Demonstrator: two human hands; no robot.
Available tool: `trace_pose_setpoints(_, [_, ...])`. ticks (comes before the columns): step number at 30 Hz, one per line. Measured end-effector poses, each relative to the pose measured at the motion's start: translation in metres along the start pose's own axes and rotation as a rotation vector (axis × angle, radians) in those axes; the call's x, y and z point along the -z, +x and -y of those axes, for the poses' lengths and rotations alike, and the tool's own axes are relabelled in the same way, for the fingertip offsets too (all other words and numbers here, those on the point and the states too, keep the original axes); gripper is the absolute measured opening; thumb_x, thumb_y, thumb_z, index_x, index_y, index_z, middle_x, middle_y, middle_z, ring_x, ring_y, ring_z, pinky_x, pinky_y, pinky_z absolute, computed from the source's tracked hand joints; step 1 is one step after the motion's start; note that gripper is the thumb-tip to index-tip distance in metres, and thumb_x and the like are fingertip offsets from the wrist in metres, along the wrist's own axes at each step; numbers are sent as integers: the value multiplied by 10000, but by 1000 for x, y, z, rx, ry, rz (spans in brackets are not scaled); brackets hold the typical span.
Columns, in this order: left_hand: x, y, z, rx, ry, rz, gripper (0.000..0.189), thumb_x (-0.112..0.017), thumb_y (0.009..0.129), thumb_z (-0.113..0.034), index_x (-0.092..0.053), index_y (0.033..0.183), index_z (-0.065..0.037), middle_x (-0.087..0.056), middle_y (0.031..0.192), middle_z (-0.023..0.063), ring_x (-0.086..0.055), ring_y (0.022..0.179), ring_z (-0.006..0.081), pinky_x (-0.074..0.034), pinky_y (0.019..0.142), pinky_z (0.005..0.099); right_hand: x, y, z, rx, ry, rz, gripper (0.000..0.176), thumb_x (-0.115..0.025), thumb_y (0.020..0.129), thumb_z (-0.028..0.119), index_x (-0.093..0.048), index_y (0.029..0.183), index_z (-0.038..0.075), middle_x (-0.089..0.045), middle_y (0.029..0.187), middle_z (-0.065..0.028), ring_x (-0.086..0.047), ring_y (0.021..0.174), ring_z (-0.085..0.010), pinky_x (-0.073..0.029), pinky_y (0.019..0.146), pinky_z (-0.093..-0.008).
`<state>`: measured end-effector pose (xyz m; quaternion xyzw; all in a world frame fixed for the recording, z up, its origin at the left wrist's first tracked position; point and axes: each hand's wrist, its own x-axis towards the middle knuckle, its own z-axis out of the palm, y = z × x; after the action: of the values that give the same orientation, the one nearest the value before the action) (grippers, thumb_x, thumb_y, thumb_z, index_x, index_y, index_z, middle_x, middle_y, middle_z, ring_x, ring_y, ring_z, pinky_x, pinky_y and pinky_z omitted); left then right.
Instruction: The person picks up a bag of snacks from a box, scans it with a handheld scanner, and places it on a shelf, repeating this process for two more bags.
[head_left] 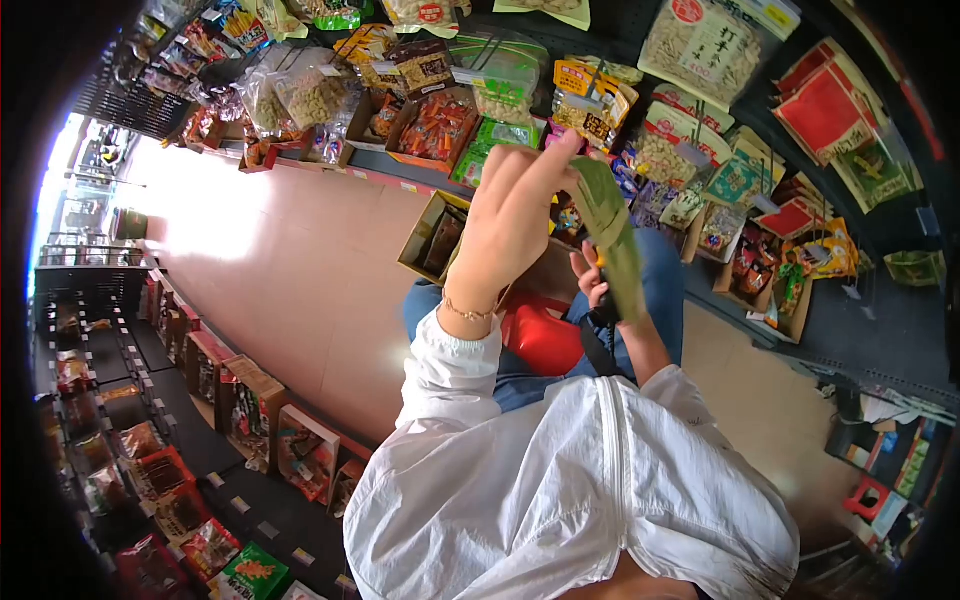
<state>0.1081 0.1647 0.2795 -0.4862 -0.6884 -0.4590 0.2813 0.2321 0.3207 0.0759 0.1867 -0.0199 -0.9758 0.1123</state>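
Snack shelves line both sides of a shop aisle with a tan tiled floor (300,290), hung with bagged nuts and sweets. 1 clear nut bag (705,45) carries black Chinese characters under a round red mark; the rest of the print is too small to read. The left hand (510,215), a thin bracelet at its wrist, pinches the top of a green packet (612,235) between closed fingertips. The right hand (592,275) curls around the packet's lower part from behind. No lettering is legible on it. Blue jeans (660,290) and a red stool (540,335) lie below.
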Motion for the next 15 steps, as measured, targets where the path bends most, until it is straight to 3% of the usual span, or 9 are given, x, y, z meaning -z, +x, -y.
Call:
trace_pose_setpoints(1, [0, 2, -6, -7, -82, -6, 397, -511, 710, 107, -455, 1101, 61, -571, 811, 83, -523, 726, 195, -404, 709, 298, -3, 2, -2, -81, 14, 93, 411, -474, 822, 281, -449, 1165, 55, -434, 1179, -98, -514, 830, -157, -470, 657, -261])
trace_pose_setpoints(2, [-3, 2, -10, -14, -78, 6, 397, -511, 710, 107, -455, 1101, 61, -571, 811, 83, -523, 726, 195, -404, 709, 298, -21, -3, -16, 129, -316, -29, 419, -440, 834, 328, -459, 1151, 55, -542, 1049, -97, -541, 897, -198, -486, 695, -297])
trace_pose_setpoints(4, [-12, 1, -16, 94, -383, -224, 413, -487, 666, 128, -494, 1071, 44, -506, 735, 85, -496, 723, 195, -410, 662, 269, -32, -15, -25, 100, -330, 103, 410, -448, 823, 367, -504, 1083, 55, -574, 1000, -81, -569, 868, -204, -460, 773, -345])
trace_pose_setpoints(6, [-18, 2, -19, 291, -576, -362, 228, -519, 764, 11, -508, 987, 56, -479, 834, 74, -490, 772, 145, -398, 703, 241, -31, -24, -28, 146, -296, 52, 413, -442, 826, 369, -499, 1092, 58, -568, 1016, -82, -561, 887, -204, -457, 778, -343])
trace_pose_setpoints(8, [-19, 1, -13, 301, -911, -403, 305, -560, 783, -145, -465, 1015, 28, -474, 898, 61, -490, 814, 133, -396, 745, 240, -44, -38, -32, 191, -271, -4, 416, -437, 829, 371, -493, 1100, 61, -561, 1032, -83, -554, 907, -203, -454, 783, -341])
trace_pose_setpoints(10, [-15, 6, -30, 351, -865, -392, 359, -563, 782, -208, -434, 1041, 4, -471, 919, 55, -489, 834, 132, -396, 767, 243, -81, -59, -35, 444, -525, -116, 482, -423, 832, 437, -459, 1142, 71, -531, 1089, -81, -533, 954, -203, -446, 806, -350])
trace_pose_setpoints(12, [-5, 11, -48, 397, -822, -384, 415, -567, 782, -271, -403, 1068, -20, -467, 941, 49, -488, 854, 131, -396, 789, 247, -75, -74, -24, 509, -513, -162, 538, -456, 811, 470, -426, 1175, 75, -504, 1130, -77, -511, 998, -207, -432, 836, -365])
trace_pose_setpoints(14, [6, 14, -58, 505, -1170, -243, 422, -568, 776, -284, -376, 1076, -58, -459, 980, 45, -481, 895, 124, -392, 823, 261, -69, -85, -14, 401, -565, 246, 574, -521, 779, 452, -398, 1194, 77, -495, 1138, -78, -498, 1022, -214, -428, 849, -376])
trace_pose_setpoints(15, [-15, 9, -50, 509, -890, -382, 402, -540, 799, -267, -368, 1107, -74, -456, 1019, 54, -459, 967, 127, -379, 861, 269, -71, -91, -13, 387, -527, 260, 552, -593, 762, 355, -393, 1189, 67, -501, 1124, -79, -500, 1022, -207, -443, 833, -368])
